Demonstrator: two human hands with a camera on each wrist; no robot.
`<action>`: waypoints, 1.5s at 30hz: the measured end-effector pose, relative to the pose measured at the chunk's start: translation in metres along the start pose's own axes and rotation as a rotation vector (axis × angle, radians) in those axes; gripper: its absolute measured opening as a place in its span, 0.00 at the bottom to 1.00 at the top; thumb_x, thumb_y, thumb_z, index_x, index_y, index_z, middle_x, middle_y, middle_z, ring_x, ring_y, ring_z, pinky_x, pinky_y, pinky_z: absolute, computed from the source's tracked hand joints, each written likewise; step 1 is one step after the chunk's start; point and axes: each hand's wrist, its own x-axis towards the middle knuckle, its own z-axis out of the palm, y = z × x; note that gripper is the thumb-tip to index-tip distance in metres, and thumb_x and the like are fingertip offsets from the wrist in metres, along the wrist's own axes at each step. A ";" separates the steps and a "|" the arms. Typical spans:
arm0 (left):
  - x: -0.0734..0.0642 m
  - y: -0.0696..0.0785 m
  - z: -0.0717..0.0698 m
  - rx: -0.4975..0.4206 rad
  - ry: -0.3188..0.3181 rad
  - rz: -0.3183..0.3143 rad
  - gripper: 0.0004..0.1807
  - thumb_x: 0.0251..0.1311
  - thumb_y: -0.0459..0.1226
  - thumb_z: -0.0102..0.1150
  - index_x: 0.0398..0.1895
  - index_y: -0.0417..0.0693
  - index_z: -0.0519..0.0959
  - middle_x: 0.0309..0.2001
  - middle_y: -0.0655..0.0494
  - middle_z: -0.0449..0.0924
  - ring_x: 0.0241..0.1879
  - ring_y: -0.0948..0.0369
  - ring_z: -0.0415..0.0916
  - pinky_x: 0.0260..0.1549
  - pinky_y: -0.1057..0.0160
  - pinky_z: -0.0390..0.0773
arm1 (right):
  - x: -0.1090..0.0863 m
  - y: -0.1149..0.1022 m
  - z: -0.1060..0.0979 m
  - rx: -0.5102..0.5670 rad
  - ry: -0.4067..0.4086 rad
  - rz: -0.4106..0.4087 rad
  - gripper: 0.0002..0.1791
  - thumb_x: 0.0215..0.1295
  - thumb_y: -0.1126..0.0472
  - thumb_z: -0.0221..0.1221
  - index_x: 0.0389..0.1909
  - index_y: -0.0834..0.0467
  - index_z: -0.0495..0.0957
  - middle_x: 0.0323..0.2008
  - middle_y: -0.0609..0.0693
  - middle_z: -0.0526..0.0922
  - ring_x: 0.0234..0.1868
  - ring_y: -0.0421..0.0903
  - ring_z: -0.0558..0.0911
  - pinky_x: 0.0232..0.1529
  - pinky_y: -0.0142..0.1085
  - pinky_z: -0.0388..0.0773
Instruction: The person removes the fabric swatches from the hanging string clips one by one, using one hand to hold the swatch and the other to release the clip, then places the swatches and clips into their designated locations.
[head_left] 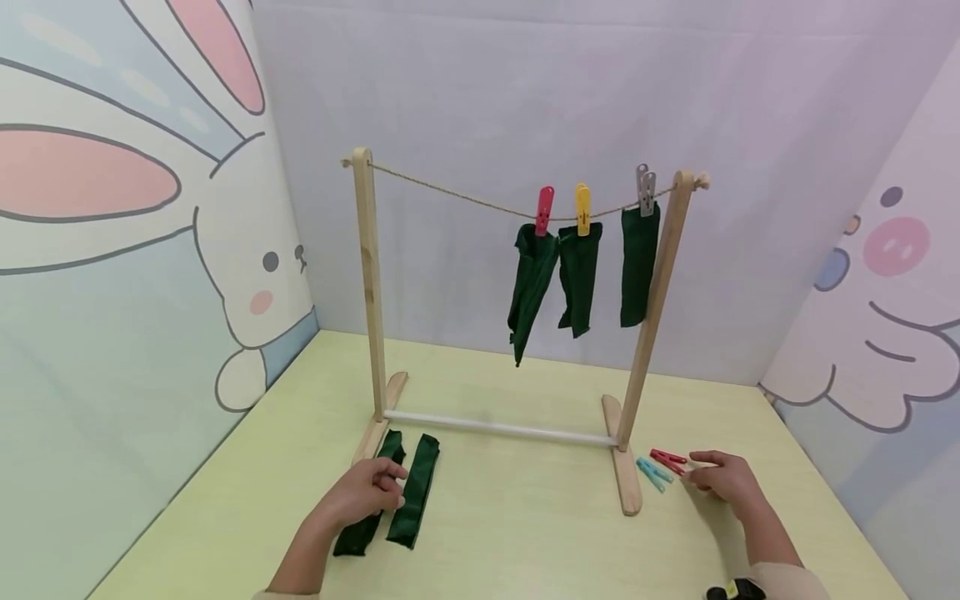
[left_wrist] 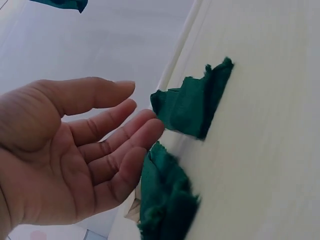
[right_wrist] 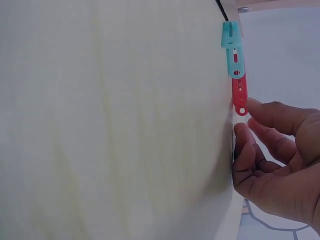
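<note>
My left hand (head_left: 362,493) hovers over two dark green cloth strips that lie side by side on the table. Its fingers are loosely bent with nothing between them. One strip (head_left: 360,537) is partly hidden under the hand; the other strip (head_left: 417,492) lies just to its right. On the right, the thumb and fingers of my right hand (head_left: 723,477) stand apart, right at the end of a red clothespin (right_wrist: 240,95). Beside that clothespin lies a turquoise clothespin (head_left: 654,473), which overlaps it in the right wrist view.
A wooden stand (head_left: 370,283) carries a rope (head_left: 450,193). Three green cloths hang there from a red clothespin (head_left: 544,210), a yellow clothespin (head_left: 582,208) and a grey clothespin (head_left: 647,193). The stand's right foot (head_left: 624,475) is left of the loose clothespins; a white bar (head_left: 495,427) joins the feet.
</note>
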 end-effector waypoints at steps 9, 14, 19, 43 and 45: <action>0.006 0.010 0.001 -0.036 0.118 0.059 0.16 0.56 0.26 0.57 0.48 0.27 0.71 0.33 0.49 0.75 0.33 0.56 0.73 0.35 0.54 0.76 | -0.011 -0.013 -0.009 0.038 -0.010 -0.031 0.30 0.63 0.59 0.58 0.58 0.76 0.63 0.34 0.51 0.80 0.32 0.44 0.77 0.31 0.37 0.75; 0.010 0.016 0.002 -0.034 0.184 0.078 0.15 0.57 0.27 0.57 0.46 0.27 0.73 0.32 0.50 0.76 0.32 0.56 0.73 0.34 0.54 0.75 | -0.017 -0.025 -0.011 0.013 -0.020 -0.098 0.28 0.65 0.61 0.56 0.59 0.76 0.62 0.43 0.65 0.78 0.42 0.56 0.79 0.40 0.47 0.76; 0.016 0.024 0.004 -0.045 0.274 0.085 0.11 0.57 0.26 0.57 0.43 0.31 0.75 0.30 0.50 0.76 0.31 0.52 0.74 0.33 0.52 0.77 | -0.020 -0.040 -0.011 0.012 -0.022 -0.144 0.28 0.67 0.60 0.55 0.60 0.75 0.62 0.47 0.68 0.77 0.47 0.64 0.76 0.42 0.52 0.74; 0.043 0.064 0.014 -0.123 0.344 0.182 0.10 0.59 0.30 0.58 0.44 0.38 0.77 0.32 0.50 0.76 0.32 0.52 0.76 0.31 0.61 0.74 | -0.048 -0.121 -0.004 -0.001 -0.029 -0.419 0.26 0.64 0.58 0.58 0.59 0.67 0.68 0.40 0.58 0.78 0.38 0.50 0.77 0.34 0.37 0.76; 0.047 0.070 0.015 -0.126 0.334 0.204 0.10 0.59 0.30 0.58 0.44 0.38 0.77 0.32 0.50 0.76 0.33 0.50 0.76 0.33 0.61 0.75 | -0.051 -0.127 -0.004 -0.004 -0.031 -0.440 0.26 0.65 0.57 0.58 0.58 0.68 0.68 0.40 0.58 0.78 0.37 0.50 0.76 0.33 0.36 0.76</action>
